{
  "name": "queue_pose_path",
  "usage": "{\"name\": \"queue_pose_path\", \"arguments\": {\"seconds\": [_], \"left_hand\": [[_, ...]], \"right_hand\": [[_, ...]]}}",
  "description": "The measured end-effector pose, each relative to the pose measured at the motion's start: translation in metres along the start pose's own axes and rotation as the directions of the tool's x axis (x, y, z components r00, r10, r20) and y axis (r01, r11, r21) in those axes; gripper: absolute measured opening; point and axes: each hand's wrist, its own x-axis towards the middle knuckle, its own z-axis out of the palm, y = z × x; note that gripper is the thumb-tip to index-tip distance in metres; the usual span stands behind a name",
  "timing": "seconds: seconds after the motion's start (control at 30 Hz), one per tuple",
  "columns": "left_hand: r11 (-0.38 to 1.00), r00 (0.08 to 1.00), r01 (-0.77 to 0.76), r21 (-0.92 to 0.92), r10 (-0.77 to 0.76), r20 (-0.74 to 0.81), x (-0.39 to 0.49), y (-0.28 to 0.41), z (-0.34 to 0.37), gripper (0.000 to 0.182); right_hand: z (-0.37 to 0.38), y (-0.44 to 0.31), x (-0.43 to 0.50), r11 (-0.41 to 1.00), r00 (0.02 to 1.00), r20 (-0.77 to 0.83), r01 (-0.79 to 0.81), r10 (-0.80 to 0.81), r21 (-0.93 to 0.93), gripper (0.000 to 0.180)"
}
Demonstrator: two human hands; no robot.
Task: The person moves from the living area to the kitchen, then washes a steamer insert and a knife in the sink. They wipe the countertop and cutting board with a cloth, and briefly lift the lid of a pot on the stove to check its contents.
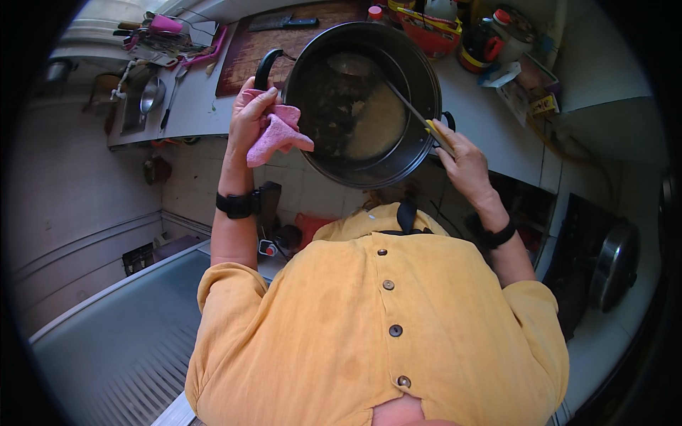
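A large, deep steel pot [434, 80] stands tilted in front of me, with cloudy liquid [375, 122] and dark residue inside. Bunched in my left hand [248, 117] is a pink cloth [282, 133], beside the lower end of the pot's black left handle [266, 66]. How firmly the fingers grip that handle is hidden. My right hand [466, 165] closes around the metal handle of a ladle [413, 109], whose bowl dips into the pot. A small yellow piece [429, 127] shows at its fingertips, by the pot's right handle [449, 120].
A cleaver [282, 23] lies on a wooden cutting board [234, 74] behind the pot. Left are a utensil rack [165, 40] and a steel bowl [153, 96] by the sink. Bottles [482, 45] crowd the back right. A round steel lid or pan [615, 266] sits far right.
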Motion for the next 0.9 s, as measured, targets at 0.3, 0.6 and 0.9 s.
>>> {"name": "queue_pose_path", "arguments": {"seconds": [0.3, 0.6, 0.9], "left_hand": [[1.0, 1.0, -0.007, 0.004, 0.007, -0.013, -0.002, -0.004, -0.002, 0.008], [0.999, 0.998, -0.048, -0.013, 0.047, -0.032, -0.008, -0.01, -0.002, 0.006], [0.986, 0.994, -0.06, -0.155, 0.046, -0.096, -0.025, -0.04, -0.024, 0.007]], "right_hand": [[-0.053, -0.019, -0.019, 0.969, 0.979, 0.201, 0.054, -0.005, -0.24, 0.054], [-0.03, -0.019, 0.014, 0.509, 0.744, 0.607, -0.651, 0.28, 0.563, 0.043], [0.0, 0.076, -0.027, 0.648, 0.794, -0.045, -0.46, 0.606, 0.608, 0.031]]}}
